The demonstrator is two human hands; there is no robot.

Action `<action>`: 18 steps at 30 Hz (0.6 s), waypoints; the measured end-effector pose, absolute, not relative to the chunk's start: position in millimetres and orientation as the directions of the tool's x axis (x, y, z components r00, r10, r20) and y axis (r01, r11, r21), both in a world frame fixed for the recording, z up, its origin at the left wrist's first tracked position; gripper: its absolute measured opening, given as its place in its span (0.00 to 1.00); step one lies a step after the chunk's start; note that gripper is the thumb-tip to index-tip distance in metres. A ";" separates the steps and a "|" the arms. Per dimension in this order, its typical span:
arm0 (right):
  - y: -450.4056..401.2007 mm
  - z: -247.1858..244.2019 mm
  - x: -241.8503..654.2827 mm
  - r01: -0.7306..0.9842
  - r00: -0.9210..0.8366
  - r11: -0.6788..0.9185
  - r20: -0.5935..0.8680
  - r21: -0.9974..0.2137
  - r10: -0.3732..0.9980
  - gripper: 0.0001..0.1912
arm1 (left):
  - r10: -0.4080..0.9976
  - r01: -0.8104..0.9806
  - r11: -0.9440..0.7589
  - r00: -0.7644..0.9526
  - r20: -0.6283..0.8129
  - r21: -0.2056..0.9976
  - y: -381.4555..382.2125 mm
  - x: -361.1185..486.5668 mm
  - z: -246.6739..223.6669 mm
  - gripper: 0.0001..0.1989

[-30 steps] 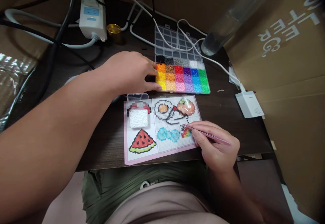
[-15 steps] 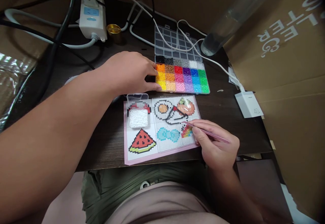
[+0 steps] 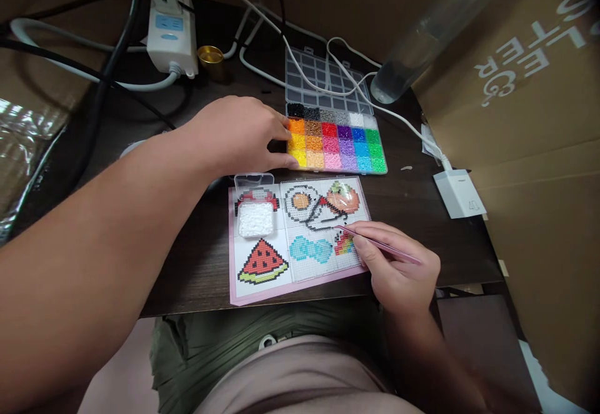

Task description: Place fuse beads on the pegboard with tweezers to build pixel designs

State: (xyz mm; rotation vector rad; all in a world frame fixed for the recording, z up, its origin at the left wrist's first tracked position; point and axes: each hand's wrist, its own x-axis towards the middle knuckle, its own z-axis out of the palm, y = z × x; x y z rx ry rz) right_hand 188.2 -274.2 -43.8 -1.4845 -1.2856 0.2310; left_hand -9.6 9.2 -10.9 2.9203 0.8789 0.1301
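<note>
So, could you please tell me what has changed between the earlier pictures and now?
The right hand and its tweezers have moved slightly away from the person, the tip now a little farther up the board. Nothing was visibly taken hold of or let go. The left hand stays at the left edge of the bead box; the white beads stayed put.

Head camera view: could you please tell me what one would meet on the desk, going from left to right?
White power strip, gold cup, small clear box of white beads, divided case of coloured beads, white charger.
</note>
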 end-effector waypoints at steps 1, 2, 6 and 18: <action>-274.3 -43.9 188.5 0.578 0.383 0.196 0.476 -0.792 0.792 0.15 | 0.555 0.549 -0.830 0.830 0.052 0.098 8.8 -9.4 -10.6 0.30; -274.4 -44.0 188.7 0.585 0.374 0.197 0.478 -0.787 0.795 0.15 | 0.557 0.552 -0.829 0.829 0.048 0.091 8.7 -9.2 -10.4 0.30; -274.6 -44.9 189.1 0.605 0.376 0.170 0.467 -0.778 0.800 0.13 | 0.547 0.540 -0.836 0.835 0.059 0.097 9.3 -9.2 -10.4 0.28; -272.8 -44.7 189.3 0.597 0.362 0.194 0.478 -0.778 0.800 0.15 | 0.551 0.544 -0.832 0.833 0.044 0.107 10.3 -7.8 -10.0 0.27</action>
